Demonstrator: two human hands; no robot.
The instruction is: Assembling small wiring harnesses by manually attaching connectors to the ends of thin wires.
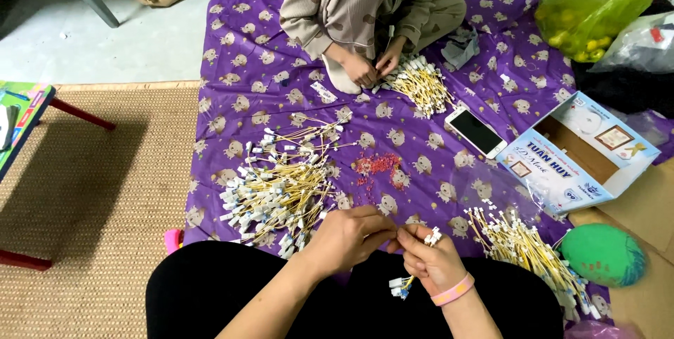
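My left hand [351,237] and my right hand [430,258] meet over my lap in black trousers. My right hand, with a pink wristband, grips a small bundle of yellow wires with white connectors [401,286] that sticks out above and below the fist. My left hand pinches at the top of that bundle. A large loose pile of the same wires [281,184] lies on the purple patterned sheet [232,51] to my left. A neater pile [523,244] lies to my right. A scatter of tiny red pieces [378,165] sits just ahead.
Another person sits opposite, hands [368,67] on a further wire pile [421,86]. A white smartphone [476,131], an open cardboard box [579,153], a green ball [602,255], plastic bags [597,5], a small table [21,118] and a woven mat [98,198] surround us.
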